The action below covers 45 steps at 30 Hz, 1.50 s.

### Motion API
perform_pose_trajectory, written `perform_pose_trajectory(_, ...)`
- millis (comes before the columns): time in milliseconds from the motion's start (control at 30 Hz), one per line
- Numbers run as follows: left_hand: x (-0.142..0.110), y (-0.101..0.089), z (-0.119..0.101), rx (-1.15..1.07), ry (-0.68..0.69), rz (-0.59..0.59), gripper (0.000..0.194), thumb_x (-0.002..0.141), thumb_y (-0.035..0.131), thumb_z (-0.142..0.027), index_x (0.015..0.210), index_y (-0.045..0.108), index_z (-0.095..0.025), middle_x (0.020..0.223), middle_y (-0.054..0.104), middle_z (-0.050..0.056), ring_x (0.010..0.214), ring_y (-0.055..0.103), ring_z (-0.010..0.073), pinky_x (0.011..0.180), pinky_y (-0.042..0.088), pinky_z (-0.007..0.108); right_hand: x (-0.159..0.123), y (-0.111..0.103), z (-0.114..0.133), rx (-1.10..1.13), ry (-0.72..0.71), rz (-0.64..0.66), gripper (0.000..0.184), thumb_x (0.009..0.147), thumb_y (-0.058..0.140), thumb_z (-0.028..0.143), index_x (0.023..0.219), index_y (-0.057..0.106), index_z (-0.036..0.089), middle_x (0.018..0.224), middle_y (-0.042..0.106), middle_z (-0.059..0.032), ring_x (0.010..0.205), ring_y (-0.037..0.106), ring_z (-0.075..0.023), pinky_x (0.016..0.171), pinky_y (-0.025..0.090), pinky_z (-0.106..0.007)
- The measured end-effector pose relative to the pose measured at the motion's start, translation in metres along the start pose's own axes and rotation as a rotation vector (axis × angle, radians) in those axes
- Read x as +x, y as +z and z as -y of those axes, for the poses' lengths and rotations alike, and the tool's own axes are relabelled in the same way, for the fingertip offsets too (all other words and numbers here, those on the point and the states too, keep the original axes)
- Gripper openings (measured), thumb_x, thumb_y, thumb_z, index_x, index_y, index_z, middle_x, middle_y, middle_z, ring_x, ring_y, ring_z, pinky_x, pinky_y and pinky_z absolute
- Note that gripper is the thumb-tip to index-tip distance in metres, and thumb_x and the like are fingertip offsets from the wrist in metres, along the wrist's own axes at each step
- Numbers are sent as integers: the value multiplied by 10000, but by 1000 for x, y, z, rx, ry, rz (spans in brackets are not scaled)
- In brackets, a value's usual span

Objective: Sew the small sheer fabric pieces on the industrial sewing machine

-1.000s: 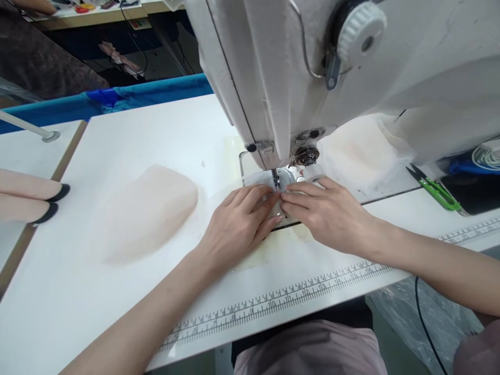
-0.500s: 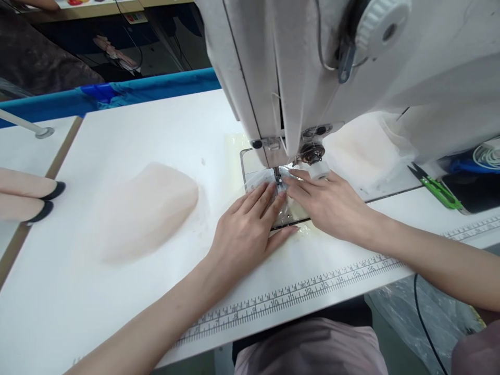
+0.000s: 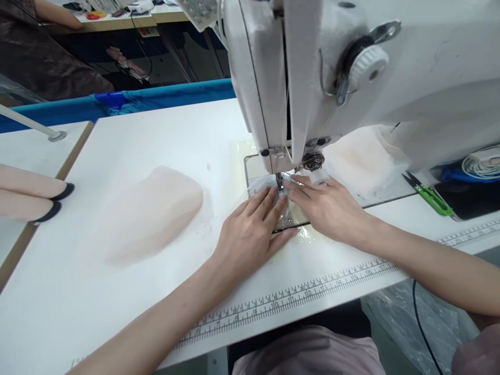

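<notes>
Two bare hands at a sewing machine [image 3: 265,78], both palm down, right at the presser foot [image 3: 279,183]. Thin whitish see-through fabric [image 3: 262,183] sits under the fingertips around the foot, on the metal plate [image 3: 281,224]. Left hand [image 3: 248,224] is laid flat, fingers stretched out and pressing on it, thumb out to the side. Right hand [image 3: 328,208] has its fingers forward on the other side of the foot; its thumb is hidden, so can't tell if it's pinching anything.

For the label nerds: there's a ruler strip [image 3: 289,302] printed along the front edge of the white surface [image 3: 164,130]. I can make out 8, 9, 10, 11, 12 and 13 in the big row; the smaller row is too tiny to read for sure.

Off to the left lies a sheer pale piece [image 3: 156,213], well apart from the left hand. Another pale piece [image 3: 359,156] is behind the right hand, under the machine arm. Green-handled snips [image 3: 433,200] are over on the right, next to a flat black thing [image 3: 469,200].
</notes>
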<state>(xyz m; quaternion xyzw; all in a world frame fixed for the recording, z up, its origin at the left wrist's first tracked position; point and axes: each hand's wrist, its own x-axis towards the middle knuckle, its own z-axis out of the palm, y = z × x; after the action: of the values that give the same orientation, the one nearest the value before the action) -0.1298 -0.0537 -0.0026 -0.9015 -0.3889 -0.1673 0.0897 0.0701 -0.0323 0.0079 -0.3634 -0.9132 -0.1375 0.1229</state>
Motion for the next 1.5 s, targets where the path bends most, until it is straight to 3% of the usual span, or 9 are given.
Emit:
perform_pose_trajectory(233,-2,-1,3,-47,-3,-38,554,926,523,-473,1304,555,-69,1325,582,184,1258,534,326,953,554,470,-1,2,1,36,10,-67,294,881,417,28,1073,628,102,1107,709,-117,1007,635,-203,982,405,-394)
perform_pose_trajectory(467,-8,-3,12,-97,69,-167,205,923,551,-188,1085,674,-161,1107,726,78,1048,684,233,847,611,380,0,6,2,49,-89,-223,255,914,451,50,948,680,156,1022,731,-32,962,642,-159,934,428,-341)
perform_pose_trajectory(667,-6,-3,10,-86,58,-151,266,916,558,-176,1160,645,-114,1180,693,112,1089,664,245,852,611,382,-2,9,2,18,-123,-297,278,914,482,55,849,714,195,909,760,19,881,660,-130,926,461,-305)
perform_pose_trajectory(900,-8,-5,8,8,157,-92,282,943,498,-170,1165,639,-68,1188,679,135,1127,641,269,846,616,390,-3,-1,7,24,-134,-266,239,924,510,141,851,735,175,894,768,-9,818,691,-143,892,511,-337)
perform_pose_trajectory(1500,-6,0,11,-13,113,-84,296,944,500,-177,1179,636,-59,1214,664,141,1154,623,273,898,597,400,-4,0,8,11,-112,-229,238,938,500,154,922,737,140,993,757,-57,935,693,-169,976,499,-376)
